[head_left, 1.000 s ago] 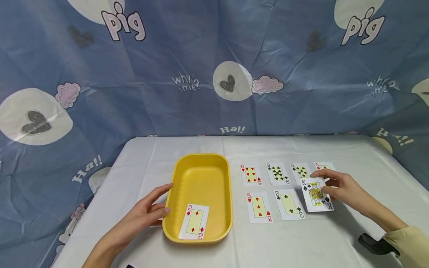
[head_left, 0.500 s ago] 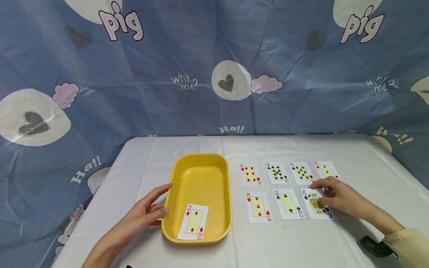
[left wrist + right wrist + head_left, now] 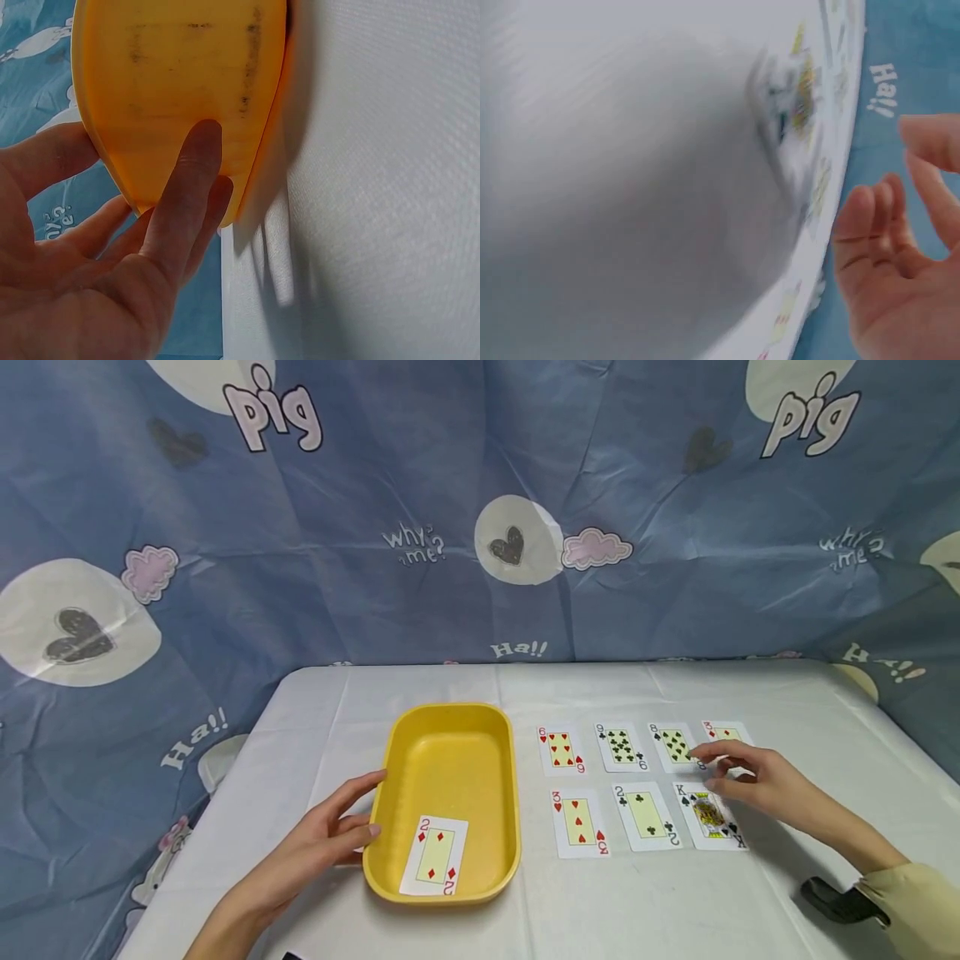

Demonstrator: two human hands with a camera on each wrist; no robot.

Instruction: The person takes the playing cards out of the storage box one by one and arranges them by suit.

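Observation:
My left hand (image 3: 311, 847) is at the left side of a yellow tray (image 3: 495, 893), fingers fairly straight and touching its rim and outer wall. In the left wrist view, fingertips of the left hand (image 3: 135, 240) lie against the tray's wall (image 3: 180, 75). A two of diamonds (image 3: 435, 856) lies inside the tray. Over the table, my right hand (image 3: 765, 785) hovers with loosely bent fingers and holds nothing. Beneath it lies the king of spades (image 3: 708, 818), flat and face up. The right wrist view shows the right hand (image 3: 900, 270) raised off the cloth; the cards there are blurred.
Beside the king are the two of clubs (image 3: 647, 818) and three of hearts (image 3: 580, 825). Behind them lie the six of hearts (image 3: 560, 750), nine of clubs (image 3: 621, 748), eight of clubs or spades (image 3: 671, 745) and partly covered three of diamonds (image 3: 723, 732). A blue printed cloth (image 3: 420, 460) hangs behind.
My right hand lowered the king of spades onto the table at the right end of the front row, let go and rose off it. The left hand and tray stay put.

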